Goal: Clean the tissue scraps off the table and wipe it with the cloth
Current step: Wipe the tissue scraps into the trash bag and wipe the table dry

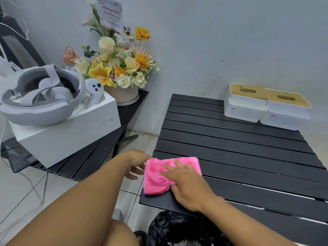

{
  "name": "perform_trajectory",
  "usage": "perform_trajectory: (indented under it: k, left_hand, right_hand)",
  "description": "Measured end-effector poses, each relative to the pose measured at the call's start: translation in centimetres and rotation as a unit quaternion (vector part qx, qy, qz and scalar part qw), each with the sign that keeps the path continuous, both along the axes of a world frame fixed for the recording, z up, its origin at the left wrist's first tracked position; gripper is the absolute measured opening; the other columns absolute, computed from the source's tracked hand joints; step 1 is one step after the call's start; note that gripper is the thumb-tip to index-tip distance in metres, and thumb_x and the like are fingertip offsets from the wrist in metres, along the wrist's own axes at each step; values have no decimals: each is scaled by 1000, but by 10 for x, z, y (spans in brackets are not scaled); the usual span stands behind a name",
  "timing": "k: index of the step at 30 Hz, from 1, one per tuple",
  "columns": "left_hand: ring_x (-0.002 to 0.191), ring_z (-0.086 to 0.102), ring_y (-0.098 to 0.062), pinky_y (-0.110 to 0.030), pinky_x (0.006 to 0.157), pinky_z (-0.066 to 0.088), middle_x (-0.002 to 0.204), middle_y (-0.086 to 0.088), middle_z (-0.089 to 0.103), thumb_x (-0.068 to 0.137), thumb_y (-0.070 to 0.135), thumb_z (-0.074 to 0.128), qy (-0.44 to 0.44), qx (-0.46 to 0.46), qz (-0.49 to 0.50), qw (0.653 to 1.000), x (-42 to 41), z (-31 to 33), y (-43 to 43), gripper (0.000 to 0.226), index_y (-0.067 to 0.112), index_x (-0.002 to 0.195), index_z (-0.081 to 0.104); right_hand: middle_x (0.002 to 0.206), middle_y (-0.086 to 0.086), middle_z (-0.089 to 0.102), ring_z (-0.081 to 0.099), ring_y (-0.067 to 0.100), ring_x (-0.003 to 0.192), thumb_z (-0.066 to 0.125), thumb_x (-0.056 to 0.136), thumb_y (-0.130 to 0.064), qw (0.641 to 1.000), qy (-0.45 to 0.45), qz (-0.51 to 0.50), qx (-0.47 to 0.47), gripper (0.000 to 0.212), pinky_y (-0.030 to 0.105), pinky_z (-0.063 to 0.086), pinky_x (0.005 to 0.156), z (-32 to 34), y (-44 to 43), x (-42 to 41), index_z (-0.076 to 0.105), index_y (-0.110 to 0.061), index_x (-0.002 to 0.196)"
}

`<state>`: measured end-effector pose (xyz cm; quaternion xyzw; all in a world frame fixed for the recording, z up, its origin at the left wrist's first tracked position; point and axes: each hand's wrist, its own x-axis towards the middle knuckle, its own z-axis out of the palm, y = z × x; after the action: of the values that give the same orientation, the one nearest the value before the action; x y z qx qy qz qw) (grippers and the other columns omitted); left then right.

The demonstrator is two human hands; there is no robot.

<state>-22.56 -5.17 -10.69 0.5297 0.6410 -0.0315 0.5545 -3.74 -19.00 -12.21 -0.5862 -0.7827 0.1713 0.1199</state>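
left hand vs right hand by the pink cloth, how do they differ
The right hand lies on top of the fluffy pink cloth, fingers spread, pressing it on the black slatted table; the left hand hangs beside the table's left edge, off the top. The right hand's fingers are fairly straight; the left hand's are loosely curled, with nothing seen in them. Both are bare and sit at the table's near left corner.

Right hand (186,181) palm down, fingers spread and nearly straight, pressing flat on pink fluffy cloth (156,183); bare forearm enters from lower right. Left hand (136,166) just beside it, fingers loosely curled, gripping nothing visible.
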Motion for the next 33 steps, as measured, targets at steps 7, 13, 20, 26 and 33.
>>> perform_trajectory:
  k: [7,13,20,26,33]
  left_hand:
    - [73,61,-15,-34,74,53,99,-1,68,71,52,80,12,7,25,1000,2,2,-5,51,19,106,64]
    - [64,59,-14,-32,69,54,95,0,68,73,52,78,19,13,11,1000,3,6,-17,45,21,102,64]
    - [63,62,-15,-36,71,56,83,-1,66,85,52,67,41,29,0,999,10,14,-31,41,12,95,65]
    - [74,61,-21,-37,73,55,95,-9,67,90,43,64,9,61,32,998,14,9,-33,40,5,105,65]
    - [75,61,-21,-31,66,46,97,-10,69,92,40,63,-16,92,68,993,19,4,-28,33,7,101,64]
  right_hand:
    - [157,-20,22,-2,7,148,38,92,-21,981,-21,191,-15,52,37,-8,119,12,-21,2,42,-40,141]
    - [155,-24,22,-5,-1,146,40,92,-19,974,-45,217,-49,52,26,-9,117,22,-57,47,48,-39,139]
    - [149,-41,17,-6,-14,140,40,92,-18,979,-84,150,-107,57,22,11,107,42,-81,97,40,-52,138]
    - [147,-42,19,3,-13,141,39,89,-20,989,-83,10,-122,60,33,27,116,40,-89,148,39,-56,136]
    - [156,-21,24,16,9,147,38,92,-21,964,-69,-248,-71,56,39,35,108,21,-75,171,37,-47,141]
